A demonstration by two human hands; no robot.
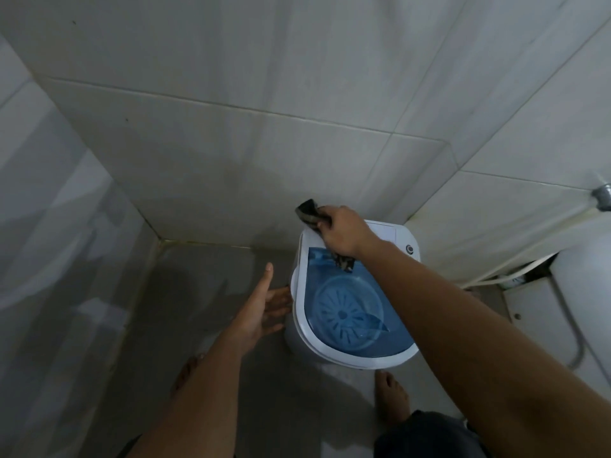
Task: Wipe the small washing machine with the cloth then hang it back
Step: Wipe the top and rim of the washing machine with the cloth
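Note:
The small washing machine (305,328) stands on the floor against the tiled wall, white with a translucent blue lid (347,309) and a round knob (410,249) at its back right. My right hand (344,231) is shut on a dark patterned cloth (308,214) and presses it on the machine's back left top; one end of the cloth hangs down over the lid. My left hand (264,309) is open, fingers spread, against the machine's left side.
Tiled walls close in at the back and left, meeting in a corner at the floor. A white hose (529,246) and a wall tap (603,196) are at the right, beside a white fixture (582,302). My bare feet (391,396) stand in front of the machine.

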